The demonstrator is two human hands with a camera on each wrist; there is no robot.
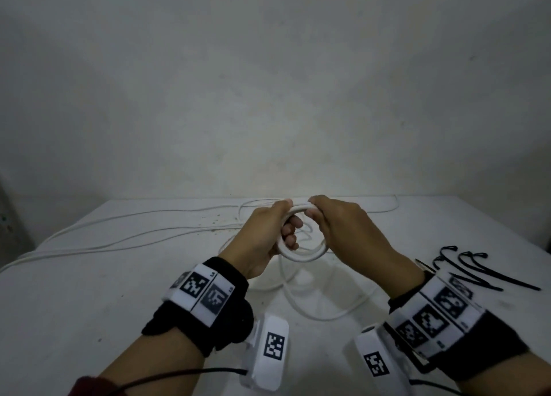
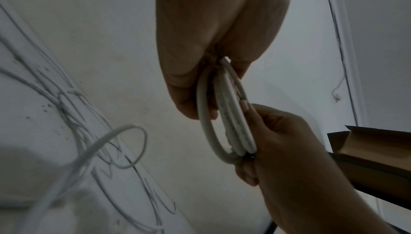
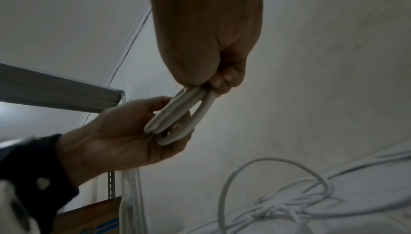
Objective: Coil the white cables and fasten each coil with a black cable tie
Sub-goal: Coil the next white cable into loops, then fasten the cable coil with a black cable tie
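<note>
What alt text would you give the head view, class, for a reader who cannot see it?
Two hands, the left hand and the right hand, grip a small coil of white cable above a white table. Loose white cable trails off to the left, and black cable ties lie to the right.

We are holding both arms out in front of us, hands meeting above the table [image 1: 89,321]. Our left hand [image 1: 262,240] is curling its fingers [image 1: 290,240] through the coil [image 1: 301,254], thumb lying over the top. Our right hand [image 1: 343,228] is facing it knuckles up, pinching the coil's far edge from the other side. Both wrists are wearing black bands [image 1: 226,303] with white marker patches.
</note>
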